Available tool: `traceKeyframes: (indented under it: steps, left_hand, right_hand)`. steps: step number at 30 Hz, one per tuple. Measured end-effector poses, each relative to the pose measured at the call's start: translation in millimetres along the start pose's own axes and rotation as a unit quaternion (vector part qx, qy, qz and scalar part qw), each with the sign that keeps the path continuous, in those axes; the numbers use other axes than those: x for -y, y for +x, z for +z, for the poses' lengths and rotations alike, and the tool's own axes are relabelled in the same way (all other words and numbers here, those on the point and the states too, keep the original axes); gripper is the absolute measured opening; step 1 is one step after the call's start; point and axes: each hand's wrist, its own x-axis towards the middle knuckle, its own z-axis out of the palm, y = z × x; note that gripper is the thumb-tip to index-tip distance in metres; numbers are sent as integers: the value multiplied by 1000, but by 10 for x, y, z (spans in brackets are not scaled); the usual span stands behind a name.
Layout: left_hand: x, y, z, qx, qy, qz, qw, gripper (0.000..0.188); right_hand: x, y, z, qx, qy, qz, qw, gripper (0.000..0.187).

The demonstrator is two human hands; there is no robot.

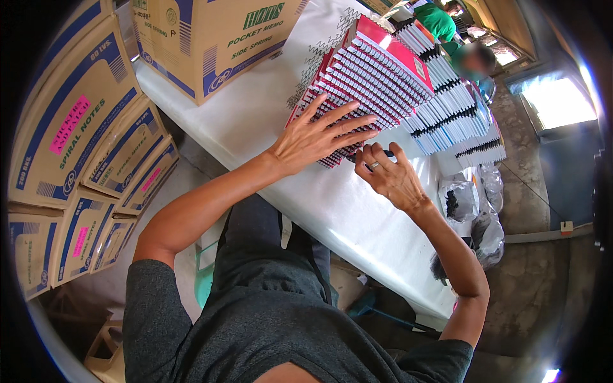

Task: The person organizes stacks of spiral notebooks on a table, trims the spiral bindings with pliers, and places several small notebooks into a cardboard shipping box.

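Observation:
A tall stack of red-covered spiral notebooks (373,76) lies on the white table, its rows of wire coils toward me. My left hand (306,140) rests across the coiled edges with its fingers spread, gripping nothing. At the stack's lower near corner, my right hand (388,179) is closed around a small black tool (387,154). Only a short dark length of it shows between the fingers, so its kind is unclear. Loose wire coils (317,60) stick out along the stack's left side.
More notebooks with black bindings (440,115) are piled to the right. Clear plastic bags (488,217) hang by the table's right edge. One large carton (211,48) stands on the white table (249,96); stacked cartons (76,121) fill the left. A person in green (436,24) is at the far side.

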Motion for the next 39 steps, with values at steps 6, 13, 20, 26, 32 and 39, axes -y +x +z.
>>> traceKeyframes:
  steps: [6, 13, 20, 26, 32, 39]
  left_hand:
    - [2, 25, -6, -12, -13, -5, 1000, 75]
    - [12, 17, -19, -1, 11, -4, 1000, 78]
    - [-54, -62, 40, 7, -6, -2, 1000, 74]
    - [-52, -56, 58, 15, -8, -10, 1000, 76]
    - [-33, -58, 64, 14, -17, -10, 1000, 76]
    - [-28, -59, 35, 35, 24, -1, 999, 66]
  right_hand:
    - [117, -2, -31, 6, -22, 0, 1000, 20]
    - [419, 204, -150, 157, -9, 125, 980, 23]
    - [125, 58, -78, -8, 73, 59, 996, 23]
    - [97, -16, 109, -17, 9, 8, 1000, 21]
    - [153, 104, -18, 31, 50, 19, 998, 14]
    - [462, 334, -78, 244, 66, 162, 954, 21]
